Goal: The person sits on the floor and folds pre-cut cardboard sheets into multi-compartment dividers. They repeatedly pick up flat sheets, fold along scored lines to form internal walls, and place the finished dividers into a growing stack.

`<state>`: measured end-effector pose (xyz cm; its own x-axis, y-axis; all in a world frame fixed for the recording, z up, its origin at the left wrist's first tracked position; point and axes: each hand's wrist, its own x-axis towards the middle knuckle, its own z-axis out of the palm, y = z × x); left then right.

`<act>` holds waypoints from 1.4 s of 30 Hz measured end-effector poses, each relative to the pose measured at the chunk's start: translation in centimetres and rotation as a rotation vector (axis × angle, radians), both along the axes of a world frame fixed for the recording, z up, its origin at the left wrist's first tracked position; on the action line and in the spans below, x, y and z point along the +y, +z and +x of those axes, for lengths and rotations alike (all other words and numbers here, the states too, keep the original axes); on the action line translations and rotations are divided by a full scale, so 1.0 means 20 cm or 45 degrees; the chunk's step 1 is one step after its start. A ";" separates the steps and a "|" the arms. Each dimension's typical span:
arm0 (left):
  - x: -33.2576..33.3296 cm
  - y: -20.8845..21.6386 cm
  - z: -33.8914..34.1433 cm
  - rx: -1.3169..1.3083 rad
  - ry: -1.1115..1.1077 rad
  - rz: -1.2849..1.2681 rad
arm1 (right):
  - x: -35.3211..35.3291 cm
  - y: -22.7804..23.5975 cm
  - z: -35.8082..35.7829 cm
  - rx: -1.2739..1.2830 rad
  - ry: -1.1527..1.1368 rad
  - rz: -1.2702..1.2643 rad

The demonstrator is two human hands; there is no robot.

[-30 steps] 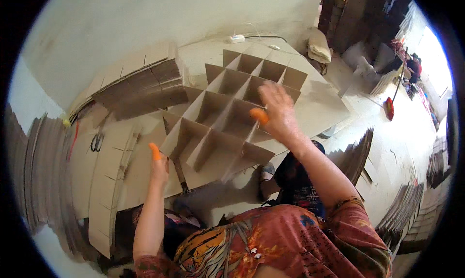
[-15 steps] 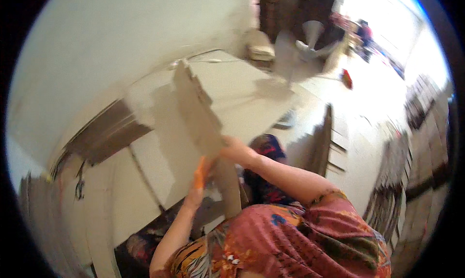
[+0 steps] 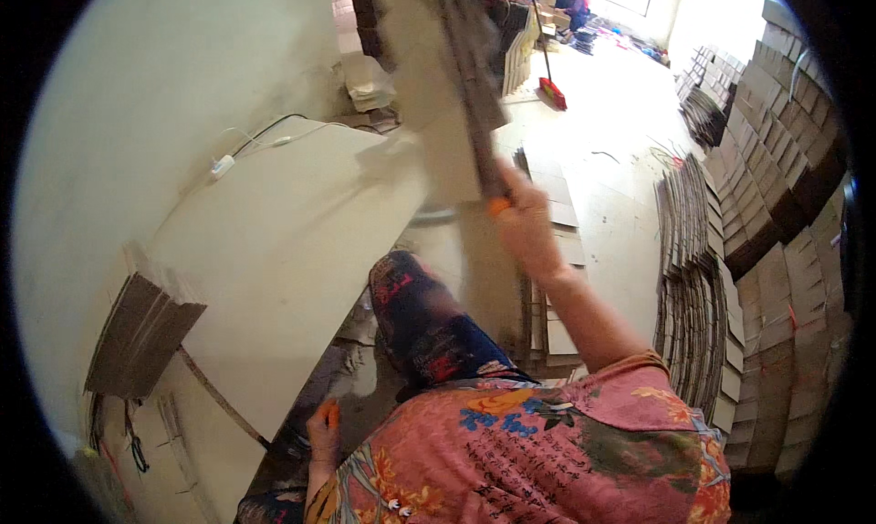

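My right hand [image 3: 529, 228] grips the lower end of a bundle of flat cardboard pieces [image 3: 447, 95]. The bundle stands tall in front of me, its upper part blurred and cut off by the top edge of the view. An orange cover shows on a finger of that hand. Low by my lap is my left hand [image 3: 324, 430], its fingers curled in with nothing visible in them; it too has an orange finger cover. The hand is apart from the bundle, beside the edge of a pale table [image 3: 274, 241].
A small cardboard stack [image 3: 146, 332] stands on the table's left part. A cable with a white plug [image 3: 222, 166] lies along the wall. Rows of cardboard [image 3: 689, 287] and tall stacks [image 3: 776, 159] line the right. Far back are a red broom [image 3: 552, 93] and a person [image 3: 575, 6].
Both hands were together on the cardboard over the table. Now my right hand has swung it up and to the right, while my left hand has let go and dropped towards my lap.
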<state>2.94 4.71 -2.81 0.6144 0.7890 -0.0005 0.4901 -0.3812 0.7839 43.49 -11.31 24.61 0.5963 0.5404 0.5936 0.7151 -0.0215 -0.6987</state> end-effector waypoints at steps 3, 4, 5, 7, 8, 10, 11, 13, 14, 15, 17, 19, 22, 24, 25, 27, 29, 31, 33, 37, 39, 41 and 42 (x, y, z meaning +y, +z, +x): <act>-0.02 -0.08 -0.03 0.088 -0.017 -0.138 | -0.17 0.00 0.15 -0.344 -0.416 -0.114; -0.02 -0.10 -0.01 0.110 -0.015 -0.215 | -0.24 -0.06 0.23 -0.544 -0.588 -0.219; -0.02 -0.10 0.00 0.208 -0.078 -0.261 | -0.30 -0.11 0.29 -0.562 -0.673 -0.405; -0.01 -0.10 0.01 0.403 -0.204 -0.349 | -0.38 -0.25 0.40 -0.476 -0.920 -0.751; 0.00 -0.15 0.00 0.405 -0.246 -0.283 | -0.42 -0.36 0.48 -0.472 -1.029 -0.904; 0.02 -0.32 -0.07 0.409 -0.295 -0.156 | -0.45 -0.63 0.51 -0.272 -1.103 -1.236; 0.01 -0.31 -0.04 0.448 -0.276 -0.205 | -0.51 -0.90 0.58 -0.209 -1.127 -1.379; -0.03 -0.23 -0.04 0.539 -0.189 -0.297 | -0.55 -1.14 0.54 0.176 -0.997 -1.641; -0.02 -0.28 -0.07 0.528 -0.171 -0.341 | -0.51 -1.12 0.49 0.481 -0.850 -1.745; -0.01 -0.35 -0.11 0.516 -0.154 -0.385 | -0.49 -1.17 0.48 0.434 -0.904 -1.719; 0.02 -0.42 -0.13 0.496 -0.157 -0.464 | -0.48 -1.29 0.50 0.380 -1.028 -1.657; 0.04 -0.41 -0.13 0.470 -0.165 -0.548 | -0.47 -1.35 0.53 0.377 -1.017 -1.647; 0.01 -0.34 -0.11 0.509 -0.042 -0.692 | -0.49 -1.41 0.52 0.260 -1.026 -1.653; -0.03 -0.24 -0.04 0.473 -0.095 -0.640 | -0.54 -1.44 0.52 0.166 -1.031 -1.674; -0.06 -0.16 -0.02 0.457 -0.101 -0.613 | -0.56 -1.46 0.52 0.131 -1.001 -1.691; -0.14 -0.02 0.09 0.433 -0.168 -0.563 | -0.64 -1.53 0.54 0.212 -0.985 -1.735; -0.16 0.03 0.31 0.235 -0.367 -0.547 | -1.36 -2.02 0.85 0.117 -1.210 -1.496; -0.16 0.22 0.22 0.083 -0.224 -0.370 | -0.94 -1.75 0.62 0.094 -0.849 -1.430; -0.10 0.46 0.21 -0.020 -0.108 -0.256 | -0.66 -1.23 0.35 0.025 -0.763 -1.329; 0.31 0.76 0.02 -0.098 0.270 0.215 | -0.15 -1.10 0.25 -0.176 -0.293 -0.582; 0.57 0.85 -0.11 -0.227 0.425 0.612 | 0.13 -0.97 0.07 -0.239 -0.044 -0.428; 0.85 1.00 -0.25 -0.024 0.545 0.918 | 0.36 -0.78 -0.20 -0.317 0.196 -0.332; 0.92 1.11 -0.24 0.129 0.570 1.105 | 0.39 -0.72 -0.27 -0.344 0.326 -0.292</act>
